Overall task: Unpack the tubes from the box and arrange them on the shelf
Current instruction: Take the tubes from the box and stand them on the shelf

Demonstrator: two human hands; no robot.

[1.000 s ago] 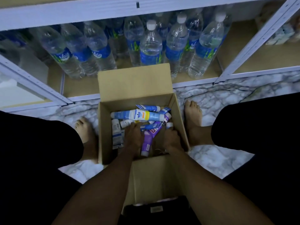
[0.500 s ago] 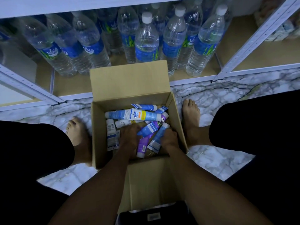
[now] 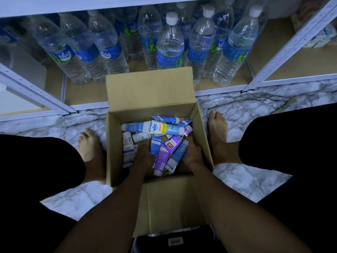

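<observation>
An open cardboard box (image 3: 204,143) stands on the floor between my feet, with several tubes lying loose in it. Both my hands are down inside it. My left hand (image 3: 144,156) grips a small blue tube (image 3: 155,145). My right hand (image 3: 193,154) closes around a blue tube (image 3: 177,156) at the right. Between the hands a purple tube (image 3: 164,157) leans on them. A long blue and white tube (image 3: 155,127) lies across the far side. Beyond the box is the bottom shelf (image 3: 87,94).
Several large water bottles (image 3: 170,42) fill the bottom shelf right behind the box, with bare board at the shelf's left front. White slotted uprights (image 3: 34,90) slant at both sides. My bare feet (image 3: 218,128) flank the box on the marble floor.
Both hands have gathered tubes together near the box's near wall; the blue and purple tubes have been tilted up between them. The camera has come closer.
</observation>
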